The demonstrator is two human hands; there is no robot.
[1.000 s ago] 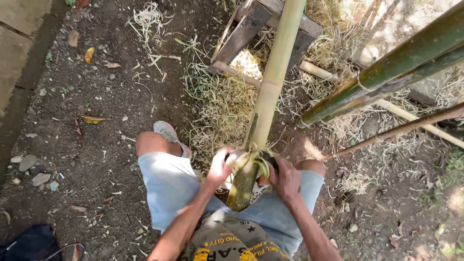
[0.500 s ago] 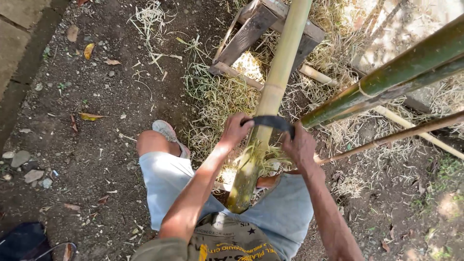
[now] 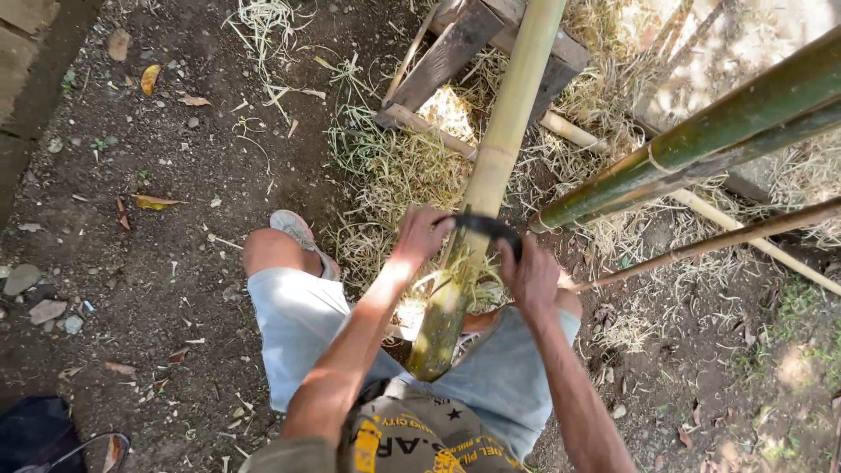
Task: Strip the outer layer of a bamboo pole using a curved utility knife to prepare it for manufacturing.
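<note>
A long bamboo pole (image 3: 504, 140) slopes from a wooden stand (image 3: 455, 48) down to my lap, its lower end green. Across the pole lies a dark curved blade (image 3: 484, 226). My left hand (image 3: 423, 232) grips the blade's left end and my right hand (image 3: 528, 273) grips its right end. Thin pale shavings (image 3: 455, 285) curl off the pole just below the blade. I sit in light blue shorts (image 3: 302, 328) with knees either side of the pole.
Thick green bamboo poles (image 3: 701, 140) and a thin brown stick (image 3: 718, 238) slant across the right. Dry shavings (image 3: 385, 166) cover the dirt around the stand. A concrete edge (image 3: 22, 52) runs at the far left, and a dark bag (image 3: 39, 434) lies bottom left.
Both hands and the blade slid up the pole away from my lap over the first half second, then held near the same spot. More of the green lower end shows.
</note>
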